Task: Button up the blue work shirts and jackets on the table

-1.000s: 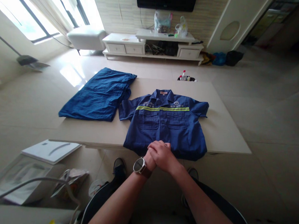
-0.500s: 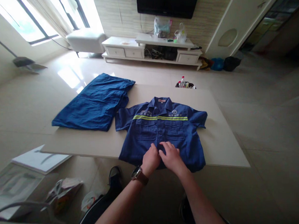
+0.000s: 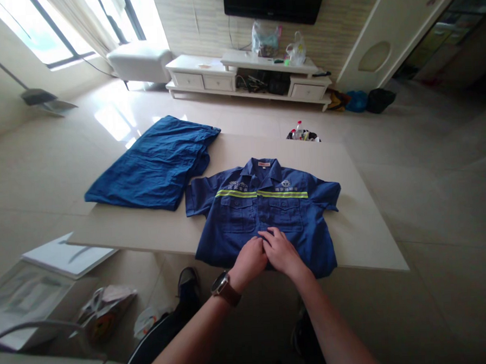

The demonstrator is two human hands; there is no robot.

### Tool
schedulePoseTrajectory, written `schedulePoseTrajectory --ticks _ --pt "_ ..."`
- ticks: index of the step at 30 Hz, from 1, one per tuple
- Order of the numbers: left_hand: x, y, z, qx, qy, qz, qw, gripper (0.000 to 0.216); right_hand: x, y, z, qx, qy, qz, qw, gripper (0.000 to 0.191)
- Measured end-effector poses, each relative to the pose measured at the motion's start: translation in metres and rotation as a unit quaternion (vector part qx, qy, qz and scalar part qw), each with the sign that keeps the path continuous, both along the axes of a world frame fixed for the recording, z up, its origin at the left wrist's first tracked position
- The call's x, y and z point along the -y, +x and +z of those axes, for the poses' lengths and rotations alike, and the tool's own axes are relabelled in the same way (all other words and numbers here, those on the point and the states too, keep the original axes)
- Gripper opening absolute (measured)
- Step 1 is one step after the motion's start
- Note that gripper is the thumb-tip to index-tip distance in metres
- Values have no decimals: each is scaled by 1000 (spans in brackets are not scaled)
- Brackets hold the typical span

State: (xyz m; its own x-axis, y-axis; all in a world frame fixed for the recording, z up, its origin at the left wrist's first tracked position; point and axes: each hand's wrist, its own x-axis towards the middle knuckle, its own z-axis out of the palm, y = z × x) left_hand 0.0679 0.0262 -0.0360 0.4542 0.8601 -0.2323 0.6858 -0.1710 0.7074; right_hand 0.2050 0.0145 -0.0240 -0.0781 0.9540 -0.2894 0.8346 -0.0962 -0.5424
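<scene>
Pale bench (image 3: 363, 224) in a bright living room is carrying a blue shirt (image 3: 265, 213), which is lying flat with its long axis running 12 to 6 o'clock, collar far. The left hand (image 3: 250, 257) and right hand (image 3: 282, 250) are resting side by side at its 6 o'clock end, equally near, fingers (image 3: 270, 236) curling onto the cloth; whether they are pinching it cannot be told.

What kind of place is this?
Probably a home living room: wall-mounted TV above a low white cabinet, a padded stool by the big window, and a shirt laid on a table.
</scene>
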Motion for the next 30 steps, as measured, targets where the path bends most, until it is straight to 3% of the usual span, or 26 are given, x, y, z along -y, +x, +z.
schedulePoseTrajectory --ticks 9,13,17,20,25,30 --pt "7 -8 15 60 -27 15 998 20 1 -2 2 -72 75 -40 994 27" --pt "7 -9 23 -9 -17 60 998 19 1 -2 6 -75 124 -80 986 12" --pt "5 -12 31 -79 -10 122 989 17 0 -3 7 -131 159 -129 970 21" --pt "3 -13 33 -122 6 129 984 26 -2 -4 4 -215 154 -143 954 24" --pt "2 -12 34 -151 62 108 981 14 -7 -3 3 -321 119 -158 926 22" --pt "1 -9 38 -135 84 93 983 11 -4 -1 11 -239 100 -135 956 17"
